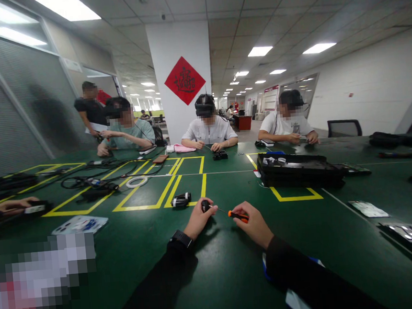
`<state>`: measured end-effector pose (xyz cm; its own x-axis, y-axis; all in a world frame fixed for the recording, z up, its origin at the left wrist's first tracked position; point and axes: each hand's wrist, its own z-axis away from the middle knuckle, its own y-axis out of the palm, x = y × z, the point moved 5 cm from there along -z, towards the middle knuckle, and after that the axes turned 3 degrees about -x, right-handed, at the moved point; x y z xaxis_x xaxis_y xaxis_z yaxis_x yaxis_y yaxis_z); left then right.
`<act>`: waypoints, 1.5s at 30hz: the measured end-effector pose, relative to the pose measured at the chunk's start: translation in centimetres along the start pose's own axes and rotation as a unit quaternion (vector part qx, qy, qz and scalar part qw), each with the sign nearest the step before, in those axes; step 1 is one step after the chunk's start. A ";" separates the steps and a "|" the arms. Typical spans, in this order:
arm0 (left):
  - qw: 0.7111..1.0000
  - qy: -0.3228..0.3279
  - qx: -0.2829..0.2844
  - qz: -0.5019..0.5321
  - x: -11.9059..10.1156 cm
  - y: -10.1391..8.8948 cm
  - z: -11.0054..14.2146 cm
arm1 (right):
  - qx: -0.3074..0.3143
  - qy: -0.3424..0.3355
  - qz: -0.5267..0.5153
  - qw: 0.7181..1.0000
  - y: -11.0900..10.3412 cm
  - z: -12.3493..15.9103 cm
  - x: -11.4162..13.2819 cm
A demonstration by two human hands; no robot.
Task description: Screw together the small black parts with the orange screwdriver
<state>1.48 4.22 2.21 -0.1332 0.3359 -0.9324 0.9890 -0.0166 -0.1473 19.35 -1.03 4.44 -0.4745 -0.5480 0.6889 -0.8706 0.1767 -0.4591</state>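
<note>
My left hand (200,218) is closed around a small black rounded part (205,205), whose exact kind I cannot make out. In my right hand (252,222) is a screwdriver with an orange and black handle (239,216). Its thin shaft points left at the black part; whether the tip touches it is too small to tell. Just beyond my left hand, a pair of black and silver cylindrical parts (181,200) lies on the green table (217,278).
A long black tray (301,168) stands to the right with small pieces inside. Black cables (96,183) and a white cable coil (136,181) lie to the left. Several people sit across the table, and another person's hand (14,209) holds something black at far left.
</note>
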 end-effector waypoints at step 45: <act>0.965 -0.131 0.053 0.220 2.5 0.7 -0.4 | -0.026 0.103 -0.242 0.964 0.1 0.6 1.1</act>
<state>1.90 5.41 -0.10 0.2726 0.0242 -0.9618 0.9432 -0.2041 0.2622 18.76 -2.11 4.83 -0.0220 -0.4034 0.9148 -0.9994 -0.0161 -0.0312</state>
